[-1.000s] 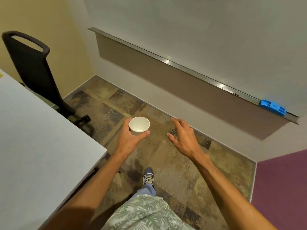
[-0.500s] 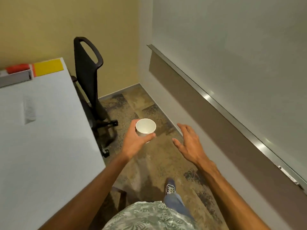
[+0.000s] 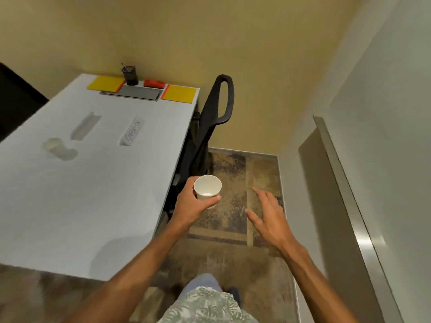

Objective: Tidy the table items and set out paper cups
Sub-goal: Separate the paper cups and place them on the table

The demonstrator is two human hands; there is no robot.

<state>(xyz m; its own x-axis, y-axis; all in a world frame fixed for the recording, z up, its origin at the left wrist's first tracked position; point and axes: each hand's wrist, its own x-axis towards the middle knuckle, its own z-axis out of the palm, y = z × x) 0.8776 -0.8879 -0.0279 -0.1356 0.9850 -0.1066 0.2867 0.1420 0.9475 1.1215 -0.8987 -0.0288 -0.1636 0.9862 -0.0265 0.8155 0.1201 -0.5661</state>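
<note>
My left hand [image 3: 193,206] grips a white paper cup [image 3: 207,187] upright over the floor, just off the right edge of the white table [image 3: 77,206]. Beside it my right hand [image 3: 268,215] hovers with fingers spread and nothing in it. Another white paper cup [image 3: 54,146] stands on the table at the left. Two white name tents [image 3: 131,131] [image 3: 85,125] lie further back on the table. At the far end sit two yellow pads [image 3: 179,93] [image 3: 106,83], a grey tray [image 3: 135,92], a red object [image 3: 154,83] and a dark pen holder [image 3: 130,75].
A black office chair [image 3: 210,122] stands tucked against the table's right side, just beyond my left hand. A whiteboard with a metal ledge [image 3: 349,183] runs along the right wall. Patterned carpet [image 3: 233,229] covers the narrow aisle between table and wall.
The view has swung left, bringing the whole table and its items into sight. My left hand keeps the cup; both hands stay in the same pose.
</note>
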